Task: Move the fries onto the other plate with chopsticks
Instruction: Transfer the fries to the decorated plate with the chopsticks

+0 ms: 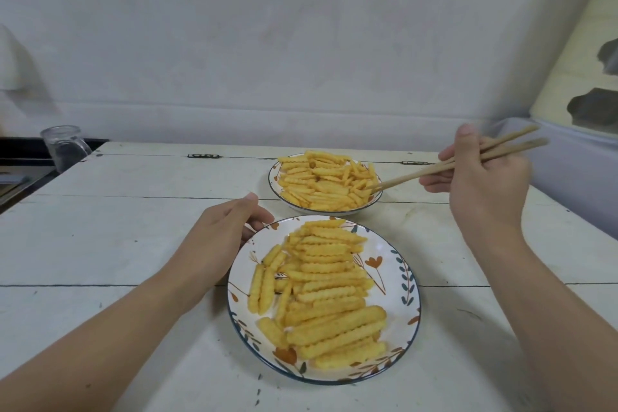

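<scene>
Wooden chopsticks sit pinched in the right hand, their tips down among the crinkle-cut fries on the far plate. The left hand, fingers loosely curled, rests on the rim of the near floral plate, which also holds fries. This looks like the picking step; next, the tips must close on one fry and lift.

Gap between far plate and near plate narrow — bare table left, glass mug far corner — your path right open.
</scene>
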The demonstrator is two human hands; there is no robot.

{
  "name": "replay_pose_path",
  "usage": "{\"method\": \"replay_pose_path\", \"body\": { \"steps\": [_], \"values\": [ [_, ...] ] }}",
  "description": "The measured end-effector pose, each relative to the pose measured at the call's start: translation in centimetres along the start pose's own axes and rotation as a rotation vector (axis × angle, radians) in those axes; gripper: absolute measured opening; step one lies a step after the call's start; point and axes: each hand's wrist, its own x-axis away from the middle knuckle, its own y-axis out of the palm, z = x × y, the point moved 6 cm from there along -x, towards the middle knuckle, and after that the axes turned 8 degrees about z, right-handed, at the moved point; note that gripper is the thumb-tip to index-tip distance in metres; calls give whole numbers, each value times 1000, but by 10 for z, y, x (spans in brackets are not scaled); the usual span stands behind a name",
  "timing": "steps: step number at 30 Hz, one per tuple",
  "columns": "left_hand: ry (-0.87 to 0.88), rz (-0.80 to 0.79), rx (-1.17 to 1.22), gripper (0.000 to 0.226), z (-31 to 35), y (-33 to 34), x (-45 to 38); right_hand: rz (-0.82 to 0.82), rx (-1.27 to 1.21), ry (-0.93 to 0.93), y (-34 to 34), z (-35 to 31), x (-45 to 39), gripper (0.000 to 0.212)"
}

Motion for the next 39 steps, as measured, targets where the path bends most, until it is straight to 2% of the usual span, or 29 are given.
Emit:
{"method": "replay_pose_path", "body": {
  "steps": [8,13,16,18,20,22,29,34,39],
  "values": [
    [8,2,8,50,2,1,1,-11,6,43,7,17,2,44],
    [10,10,-4,47,3,1,1,22,-151,105,-2,-2,-7,47],
    [13,4,5,46,3,0,1,-168,-334,334,17,-9,13,50],
    [-7,0,18,46,1,-1,0,-330,-371,443,32,-12,38,54],
    [-32,1,23,47,-2,-3,-2,-436,-336,434,44,-19,60,53],
    [-37,6,41,48,-3,-3,-4,-466,-299,393,48,-24,75,51],
    [-38,-3,30,49,-2,-2,-3,-378,-264,266,44,-31,76,50],
    [-28,-4,7,49,-1,-1,-1,-110,-247,142,20,-27,37,47],
    [34,0,-6,47,1,0,0,20,6,29,-2,-6,6,48]
  ]
}}
